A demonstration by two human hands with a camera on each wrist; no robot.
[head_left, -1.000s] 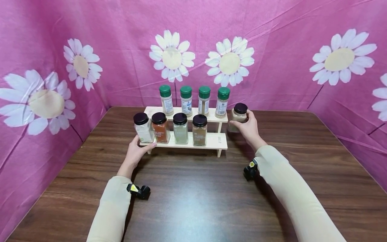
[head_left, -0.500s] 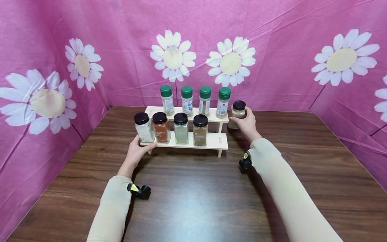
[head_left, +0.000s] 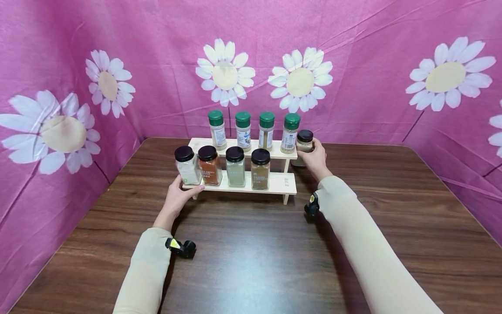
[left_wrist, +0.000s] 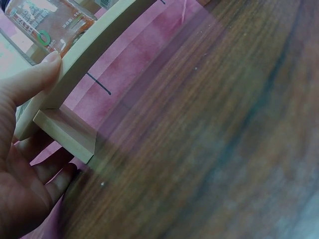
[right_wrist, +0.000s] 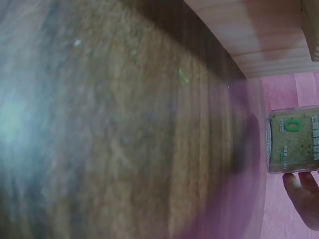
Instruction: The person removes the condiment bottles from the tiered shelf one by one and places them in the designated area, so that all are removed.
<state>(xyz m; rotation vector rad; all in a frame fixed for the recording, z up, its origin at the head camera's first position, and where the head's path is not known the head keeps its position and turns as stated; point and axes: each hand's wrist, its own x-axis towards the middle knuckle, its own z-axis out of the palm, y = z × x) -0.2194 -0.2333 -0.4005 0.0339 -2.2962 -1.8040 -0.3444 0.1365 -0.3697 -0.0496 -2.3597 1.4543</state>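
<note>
Pink cloth backdrop (head_left: 164,56) w/ lg white daisies (head_left: 225,75), yellow ctrs, across top of frame & down both sides; creases visible. Dk brown wood-grain table (head_left: 243,270) fills lower half. Soft white glare (head_left: 245,279), bottom ctr.

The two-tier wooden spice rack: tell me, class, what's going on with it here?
A person's left hand grips the spice rack at its lower tier's left end, while the right hand holds a black-lidded spice jar just beyond the upper tier's right end. Four green-capped spice bottles stand on the upper tier and four black-lidded spice jars on the lower.
</note>
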